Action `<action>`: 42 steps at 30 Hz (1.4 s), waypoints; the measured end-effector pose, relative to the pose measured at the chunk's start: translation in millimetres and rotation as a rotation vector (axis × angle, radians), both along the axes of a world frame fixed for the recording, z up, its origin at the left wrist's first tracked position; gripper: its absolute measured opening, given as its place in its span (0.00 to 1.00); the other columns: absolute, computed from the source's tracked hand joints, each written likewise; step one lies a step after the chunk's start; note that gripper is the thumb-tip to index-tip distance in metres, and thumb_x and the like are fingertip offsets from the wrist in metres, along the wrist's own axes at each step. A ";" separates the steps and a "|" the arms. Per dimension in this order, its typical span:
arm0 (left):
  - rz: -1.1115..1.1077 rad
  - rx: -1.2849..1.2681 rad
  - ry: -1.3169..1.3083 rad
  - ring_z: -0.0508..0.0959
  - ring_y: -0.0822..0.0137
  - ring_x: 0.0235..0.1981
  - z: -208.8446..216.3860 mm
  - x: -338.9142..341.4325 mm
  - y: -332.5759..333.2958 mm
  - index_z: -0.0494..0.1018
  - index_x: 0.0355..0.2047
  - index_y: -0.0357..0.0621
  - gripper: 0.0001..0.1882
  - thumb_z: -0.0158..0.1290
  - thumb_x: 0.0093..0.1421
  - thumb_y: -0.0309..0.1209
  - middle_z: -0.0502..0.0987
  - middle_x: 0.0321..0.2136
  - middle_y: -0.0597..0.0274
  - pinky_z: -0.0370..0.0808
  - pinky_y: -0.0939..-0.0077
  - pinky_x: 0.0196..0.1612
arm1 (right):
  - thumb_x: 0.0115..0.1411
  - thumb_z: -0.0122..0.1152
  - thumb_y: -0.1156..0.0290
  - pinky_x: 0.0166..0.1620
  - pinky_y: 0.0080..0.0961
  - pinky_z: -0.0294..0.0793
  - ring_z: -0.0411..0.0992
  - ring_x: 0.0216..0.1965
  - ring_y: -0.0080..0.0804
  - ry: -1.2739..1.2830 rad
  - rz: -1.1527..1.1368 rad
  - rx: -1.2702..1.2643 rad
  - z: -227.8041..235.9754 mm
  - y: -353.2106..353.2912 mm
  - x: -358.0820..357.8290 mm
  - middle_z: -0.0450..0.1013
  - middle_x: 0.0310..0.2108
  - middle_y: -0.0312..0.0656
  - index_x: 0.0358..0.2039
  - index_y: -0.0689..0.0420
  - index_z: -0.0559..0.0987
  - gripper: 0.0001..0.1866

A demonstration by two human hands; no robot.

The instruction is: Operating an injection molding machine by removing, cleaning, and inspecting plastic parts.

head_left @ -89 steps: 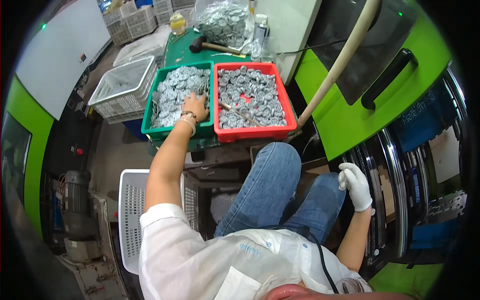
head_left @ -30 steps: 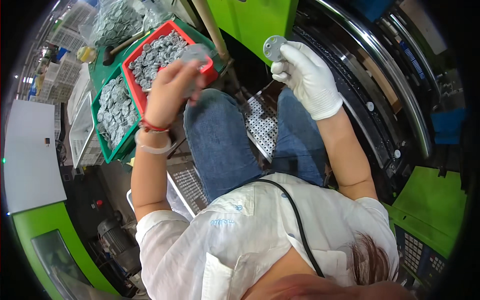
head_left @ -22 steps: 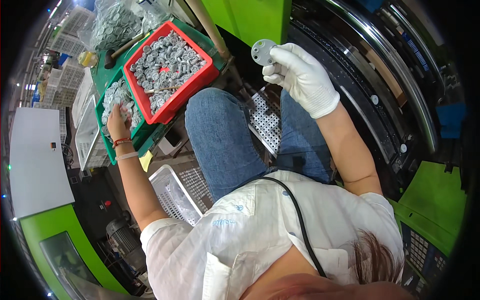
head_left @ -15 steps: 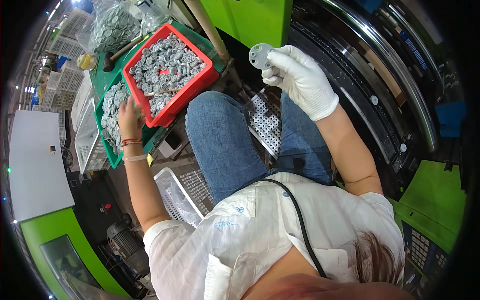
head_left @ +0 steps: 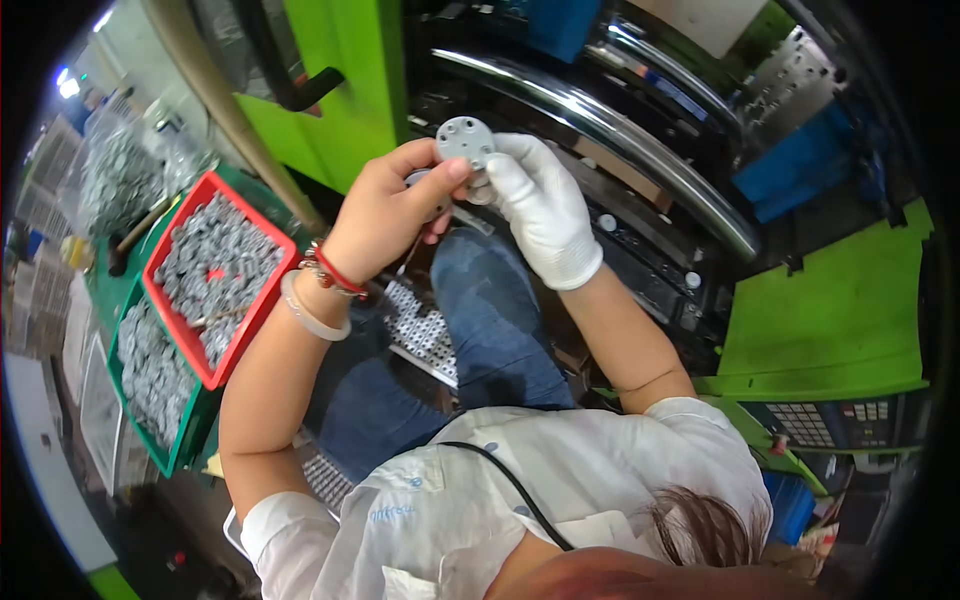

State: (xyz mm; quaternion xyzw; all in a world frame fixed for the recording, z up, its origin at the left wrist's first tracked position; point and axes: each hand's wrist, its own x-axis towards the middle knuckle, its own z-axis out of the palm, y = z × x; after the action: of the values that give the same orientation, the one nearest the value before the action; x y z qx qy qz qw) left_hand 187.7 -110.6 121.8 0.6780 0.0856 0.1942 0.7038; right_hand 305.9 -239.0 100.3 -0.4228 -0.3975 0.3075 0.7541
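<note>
**Two hands meet on the grey disc in front of the machine**

Left hand (head_left: pixel 385 205), bare, is closed with its thumb and fingertips pressing the lower edge of a round grey disc (head_left: pixel 463 140) with small holes in its face. A second small grey part (head_left: pixel 418 180) seems to sit in the same hand, under the thumb; only partly visible. Right hand (head_left: pixel 540 205), white-gloved, is curled around the disc's right side, fingers pinching it from behind.

The disc is held up above the lap, just before the chrome bar (head_left: pixel 600 130) of the green machine. Red tray (head_left: pixel 215 275) and green tray (head_left: pixel 155 385), both full of grey parts, lie well apart on the left.

Judgement: keep the gloved pinch steady as the anchor, face turned to the eye; let the bare fingers do the fine seating. Risk: the small part slipping into the lap.
</note>
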 end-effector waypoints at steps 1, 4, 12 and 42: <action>-0.068 0.020 0.006 0.69 0.81 0.19 -2.5 1.7 4.3 0.73 0.33 0.39 0.12 0.52 0.67 0.37 0.73 0.23 0.69 0.66 0.86 0.20 | 0.69 0.52 0.65 0.44 0.21 0.73 0.71 0.39 0.23 -0.106 0.002 -0.031 6.3 -6.2 9.5 0.73 0.42 0.39 0.53 0.63 0.70 0.18; -0.139 0.146 0.103 0.66 0.82 0.16 -15.1 1.2 9.5 0.74 0.31 0.41 0.14 0.55 0.65 0.40 0.69 0.16 0.73 0.65 0.86 0.19 | 0.68 0.54 0.63 0.37 0.17 0.70 0.69 0.33 0.19 -0.321 0.055 -0.233 20.2 -18.5 29.3 0.74 0.39 0.39 0.54 0.65 0.72 0.21; 0.028 -0.158 -0.041 0.70 0.78 0.20 -23.0 -2.9 13.3 0.74 0.37 0.40 0.12 0.54 0.66 0.38 0.74 0.26 0.67 0.65 0.85 0.22 | 0.63 0.59 0.74 0.32 0.15 0.74 0.74 0.31 0.21 -0.202 -0.114 -0.165 14.6 4.9 11.6 0.77 0.36 0.40 0.47 0.64 0.76 0.13; -0.130 -0.383 0.119 0.70 0.72 0.19 -33.7 10.9 9.0 0.69 0.49 0.42 0.15 0.47 0.69 0.38 0.73 0.28 0.64 0.67 0.82 0.20 | 0.56 0.68 0.69 0.51 0.29 0.73 0.73 0.49 0.34 -0.347 -0.597 -0.169 25.0 37.6 403.4 0.76 0.44 0.46 0.51 0.63 0.74 0.24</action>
State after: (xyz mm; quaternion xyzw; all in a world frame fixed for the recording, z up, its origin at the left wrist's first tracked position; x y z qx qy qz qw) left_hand 198.6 -101.6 88.1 0.5461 0.1184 0.0879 0.8247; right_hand 709.3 -201.4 125.3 -0.6272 -0.3520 0.0288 0.6942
